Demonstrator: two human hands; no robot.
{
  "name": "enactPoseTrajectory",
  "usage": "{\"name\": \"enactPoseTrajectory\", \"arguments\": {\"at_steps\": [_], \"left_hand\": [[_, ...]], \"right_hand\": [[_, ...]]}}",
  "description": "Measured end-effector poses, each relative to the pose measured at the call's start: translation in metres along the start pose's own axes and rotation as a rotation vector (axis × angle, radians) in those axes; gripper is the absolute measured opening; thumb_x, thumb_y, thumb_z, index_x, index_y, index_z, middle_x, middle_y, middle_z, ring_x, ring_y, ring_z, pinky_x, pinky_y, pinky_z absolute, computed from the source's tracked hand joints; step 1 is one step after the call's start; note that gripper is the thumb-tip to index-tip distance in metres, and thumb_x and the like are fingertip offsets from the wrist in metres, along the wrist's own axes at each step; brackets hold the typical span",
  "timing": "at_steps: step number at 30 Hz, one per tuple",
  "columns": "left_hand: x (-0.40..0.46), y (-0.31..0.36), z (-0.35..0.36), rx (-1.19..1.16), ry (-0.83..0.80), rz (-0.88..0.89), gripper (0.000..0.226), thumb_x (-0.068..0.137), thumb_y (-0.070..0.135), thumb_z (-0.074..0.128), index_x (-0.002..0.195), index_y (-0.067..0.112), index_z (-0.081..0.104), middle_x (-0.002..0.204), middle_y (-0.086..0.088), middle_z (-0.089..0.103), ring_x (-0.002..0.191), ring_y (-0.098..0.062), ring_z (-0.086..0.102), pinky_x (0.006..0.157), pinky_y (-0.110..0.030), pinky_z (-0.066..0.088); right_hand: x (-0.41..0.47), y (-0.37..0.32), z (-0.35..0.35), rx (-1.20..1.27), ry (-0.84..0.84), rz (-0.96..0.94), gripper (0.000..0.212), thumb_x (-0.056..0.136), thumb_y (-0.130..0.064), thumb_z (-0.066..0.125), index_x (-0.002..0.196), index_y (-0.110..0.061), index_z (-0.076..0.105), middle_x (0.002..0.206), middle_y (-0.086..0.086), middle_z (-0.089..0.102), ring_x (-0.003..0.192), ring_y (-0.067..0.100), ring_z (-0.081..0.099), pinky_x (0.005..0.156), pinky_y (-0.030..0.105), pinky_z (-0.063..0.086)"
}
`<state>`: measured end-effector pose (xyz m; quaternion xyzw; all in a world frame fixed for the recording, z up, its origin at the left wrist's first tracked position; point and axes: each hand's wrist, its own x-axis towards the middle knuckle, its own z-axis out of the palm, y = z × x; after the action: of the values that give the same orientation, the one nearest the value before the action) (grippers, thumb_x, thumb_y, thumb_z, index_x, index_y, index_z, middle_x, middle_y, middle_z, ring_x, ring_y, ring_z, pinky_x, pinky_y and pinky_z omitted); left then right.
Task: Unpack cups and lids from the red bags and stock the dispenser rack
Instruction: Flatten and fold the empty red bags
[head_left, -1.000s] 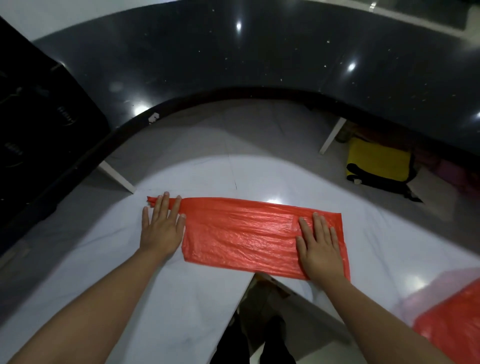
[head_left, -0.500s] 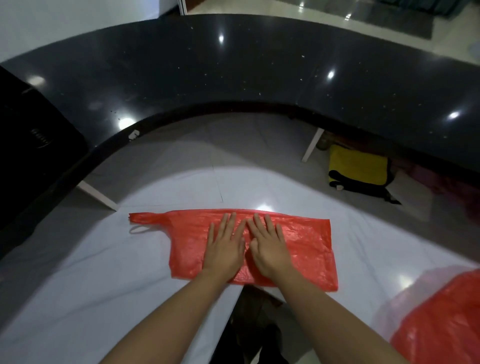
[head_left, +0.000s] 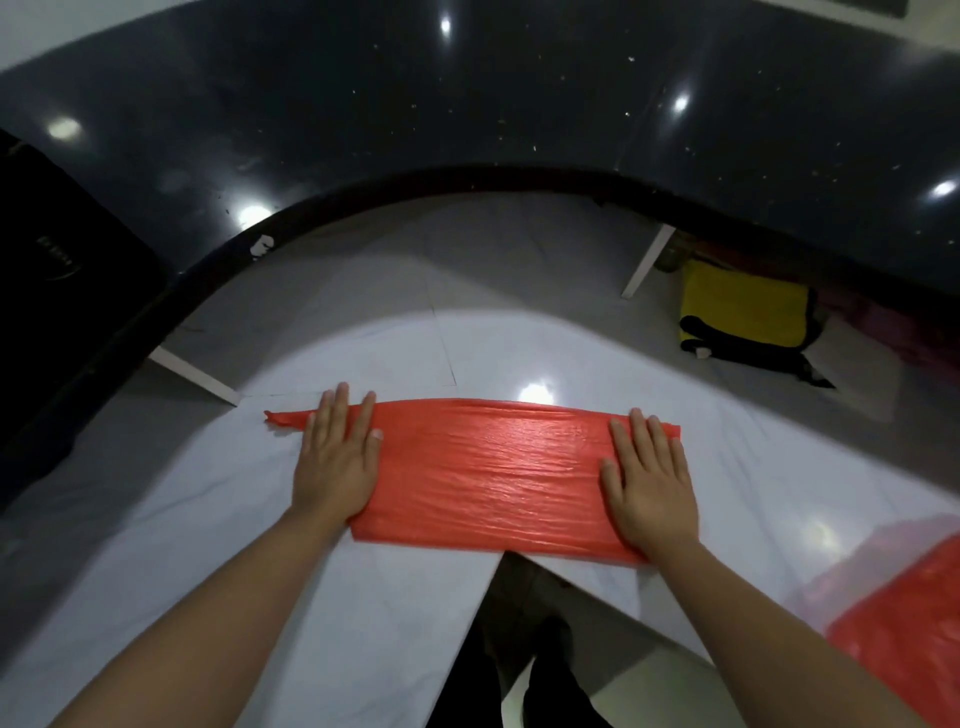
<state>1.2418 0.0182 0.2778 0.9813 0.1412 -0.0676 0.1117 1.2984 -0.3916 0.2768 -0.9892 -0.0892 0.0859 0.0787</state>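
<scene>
Red bag (head_left: 488, 473), flat and wrinkled, at frame centre on white counter (head_left: 156, 519), long axis left-right, handle pointing left. Left hand (head_left: 335, 462) and right hand (head_left: 649, 483) pressing flat on ends, fingers straight, grasping nothing.

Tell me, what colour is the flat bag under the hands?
The flat bag is bright orange-red, seen in the head view.

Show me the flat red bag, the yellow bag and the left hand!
red bag (head_left: 488, 467), head view, on its shiny middle between the hands.
yellow bag (head_left: 743, 306), head view, on its yellow top face.
left hand (head_left: 335, 465), head view, on the back of the hand.
</scene>
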Motion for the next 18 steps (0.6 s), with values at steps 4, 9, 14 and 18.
{"name": "enactPoseTrajectory", "arguments": {"at_steps": [4,9,14,18], "left_hand": [[0.001,-0.019,-0.001,-0.027,0.007,-0.013,0.062,0.104,0.056,0.001,0.161,0.033,0.001,0.169,0.002,-0.011,0.153,-0.011,-0.02,0.127,-0.043,-0.001],[0.002,-0.019,-0.003,-0.028,-0.024,-0.018,0.068,0.101,0.059,-0.003,0.162,0.029,0.0,0.169,-0.001,-0.012,0.152,-0.013,-0.022,0.127,-0.045,-0.003],[-0.006,0.03,-0.014,0.06,0.078,0.086,0.064,0.104,0.046,0.01,0.161,0.017,0.013,0.169,-0.008,0.002,0.156,-0.023,-0.011,0.126,-0.049,-0.001],[-0.025,0.12,0.008,-0.005,0.015,0.244,0.062,0.105,0.046,0.008,0.162,0.022,0.002,0.169,-0.006,-0.007,0.155,-0.022,-0.016,0.126,-0.05,0.0]], "right_hand": [[-0.001,0.009,-0.001,0.019,-0.002,0.041,0.062,0.104,-0.056,0.007,0.161,-0.033,0.001,0.17,-0.005,-0.003,0.154,0.011,-0.014,0.127,0.041,-0.001],[0.0,0.009,-0.004,0.003,-0.045,0.033,0.065,0.102,-0.058,0.002,0.161,-0.032,-0.005,0.169,-0.003,-0.01,0.154,0.013,-0.018,0.126,0.042,-0.005],[0.0,-0.008,-0.015,-0.019,0.008,-0.01,0.063,0.105,-0.054,0.009,0.162,-0.027,0.001,0.169,0.001,-0.008,0.154,0.016,-0.019,0.125,0.044,-0.012],[0.003,-0.042,-0.011,0.028,-0.017,-0.089,0.06,0.106,-0.05,0.008,0.161,-0.026,-0.002,0.168,-0.001,-0.014,0.152,0.013,-0.024,0.124,0.041,-0.015]]}}
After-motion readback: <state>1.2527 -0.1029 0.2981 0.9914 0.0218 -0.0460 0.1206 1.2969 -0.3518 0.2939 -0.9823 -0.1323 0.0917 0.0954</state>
